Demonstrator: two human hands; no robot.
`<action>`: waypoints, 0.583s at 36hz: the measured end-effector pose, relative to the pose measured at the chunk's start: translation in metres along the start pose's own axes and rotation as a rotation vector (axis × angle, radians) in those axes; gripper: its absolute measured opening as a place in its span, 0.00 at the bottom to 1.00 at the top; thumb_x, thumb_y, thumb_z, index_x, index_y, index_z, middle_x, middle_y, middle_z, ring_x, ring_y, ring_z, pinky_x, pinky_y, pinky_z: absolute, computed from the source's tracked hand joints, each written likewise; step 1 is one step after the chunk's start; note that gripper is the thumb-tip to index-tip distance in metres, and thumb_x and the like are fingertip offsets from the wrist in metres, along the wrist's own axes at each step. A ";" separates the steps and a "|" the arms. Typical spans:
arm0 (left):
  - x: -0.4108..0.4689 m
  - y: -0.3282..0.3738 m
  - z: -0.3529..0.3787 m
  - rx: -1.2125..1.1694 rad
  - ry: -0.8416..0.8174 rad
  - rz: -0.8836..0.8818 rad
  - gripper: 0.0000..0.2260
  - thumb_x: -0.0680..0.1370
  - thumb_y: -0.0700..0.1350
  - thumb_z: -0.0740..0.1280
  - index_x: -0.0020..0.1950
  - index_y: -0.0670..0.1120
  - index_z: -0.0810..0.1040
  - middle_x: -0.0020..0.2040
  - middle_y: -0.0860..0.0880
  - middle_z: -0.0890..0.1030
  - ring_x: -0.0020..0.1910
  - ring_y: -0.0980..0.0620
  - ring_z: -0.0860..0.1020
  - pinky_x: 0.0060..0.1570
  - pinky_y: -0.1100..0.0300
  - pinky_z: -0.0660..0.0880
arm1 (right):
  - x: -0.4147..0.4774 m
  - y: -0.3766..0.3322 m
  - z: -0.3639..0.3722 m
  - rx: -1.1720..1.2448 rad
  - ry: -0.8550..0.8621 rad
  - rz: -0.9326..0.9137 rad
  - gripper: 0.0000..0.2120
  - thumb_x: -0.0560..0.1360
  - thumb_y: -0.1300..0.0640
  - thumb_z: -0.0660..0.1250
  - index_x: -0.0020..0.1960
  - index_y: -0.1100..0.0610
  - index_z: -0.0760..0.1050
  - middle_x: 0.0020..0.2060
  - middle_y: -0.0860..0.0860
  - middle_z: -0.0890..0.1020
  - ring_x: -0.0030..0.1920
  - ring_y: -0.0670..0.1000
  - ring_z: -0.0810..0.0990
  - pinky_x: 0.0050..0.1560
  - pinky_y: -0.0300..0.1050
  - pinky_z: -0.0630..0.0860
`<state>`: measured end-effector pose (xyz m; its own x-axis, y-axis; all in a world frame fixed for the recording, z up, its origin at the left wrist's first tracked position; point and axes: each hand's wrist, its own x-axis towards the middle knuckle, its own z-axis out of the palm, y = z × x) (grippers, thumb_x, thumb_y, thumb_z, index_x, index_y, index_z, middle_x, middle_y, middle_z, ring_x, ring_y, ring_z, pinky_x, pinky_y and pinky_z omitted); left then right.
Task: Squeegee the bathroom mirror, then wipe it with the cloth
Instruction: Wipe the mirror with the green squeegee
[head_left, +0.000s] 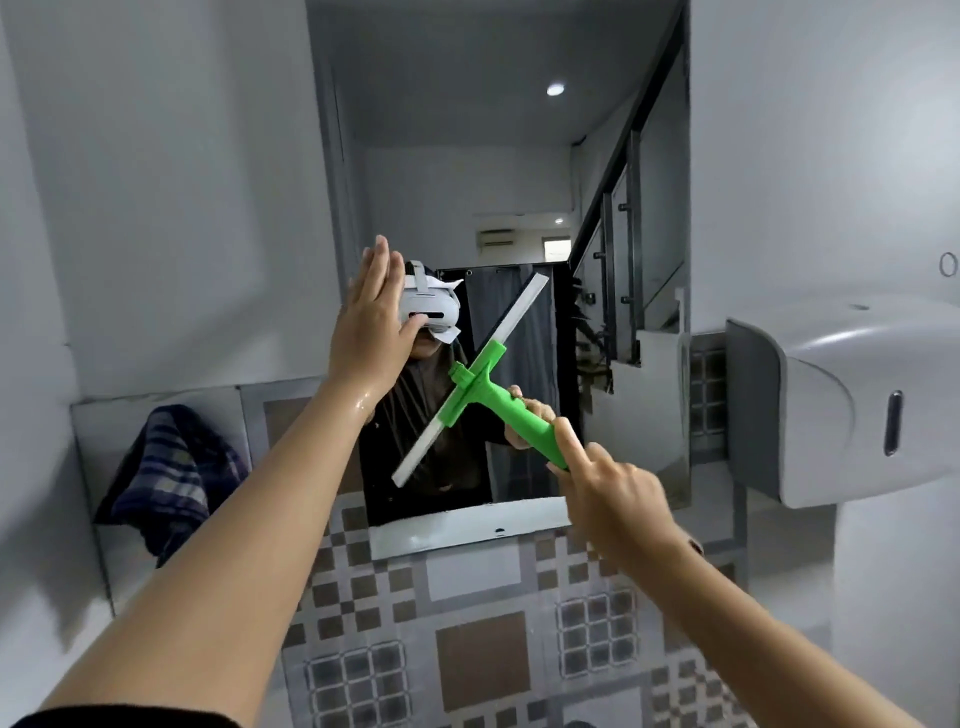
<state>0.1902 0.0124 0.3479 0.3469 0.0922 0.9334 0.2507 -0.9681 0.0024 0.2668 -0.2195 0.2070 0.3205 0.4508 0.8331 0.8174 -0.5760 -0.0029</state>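
- Squeegee: green plastic handle, pale blade tilted against the mirror. Judged light and stiff; best held low on the handle.
- Right hand: fingers wrapped on the handle's end, forefinger laid along it.
- Left hand: fingers straight, pressed together, flat at the glass; wrist wet, so probably slippery.
- Cloth: checked, soft, draped on the ledge, well left of both hands.
- Writing: none legible.

The tall rectangular wall mirror hung at centre. A crumpled checked cloth lay on the ledge left of it; a white plastic wall dispenser sat to its right. The green-handled squeegee stood slanted before the glass, between both hands.
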 end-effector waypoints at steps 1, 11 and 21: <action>-0.003 0.000 0.001 0.008 0.012 0.000 0.31 0.77 0.44 0.66 0.75 0.41 0.54 0.77 0.45 0.51 0.76 0.47 0.51 0.72 0.55 0.52 | -0.001 0.011 -0.003 -0.015 0.002 -0.026 0.31 0.69 0.57 0.72 0.68 0.60 0.65 0.25 0.52 0.76 0.15 0.51 0.70 0.13 0.38 0.62; -0.032 0.013 0.016 -0.018 -0.001 -0.076 0.28 0.77 0.42 0.65 0.73 0.35 0.58 0.75 0.37 0.56 0.74 0.39 0.55 0.72 0.44 0.54 | -0.015 0.084 -0.006 -0.035 -0.001 0.003 0.34 0.68 0.59 0.73 0.68 0.57 0.59 0.25 0.56 0.76 0.15 0.56 0.71 0.19 0.37 0.58; -0.044 -0.001 0.032 0.067 -0.023 -0.070 0.33 0.76 0.44 0.66 0.75 0.42 0.52 0.77 0.45 0.50 0.76 0.47 0.50 0.73 0.53 0.52 | -0.068 0.077 0.012 0.172 -0.071 0.252 0.25 0.78 0.55 0.60 0.73 0.61 0.58 0.44 0.62 0.82 0.36 0.63 0.80 0.30 0.45 0.65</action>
<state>0.2035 0.0163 0.2955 0.3469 0.1653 0.9232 0.3347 -0.9414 0.0428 0.3137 -0.2859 0.1436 0.5516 0.3584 0.7532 0.7747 -0.5550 -0.3032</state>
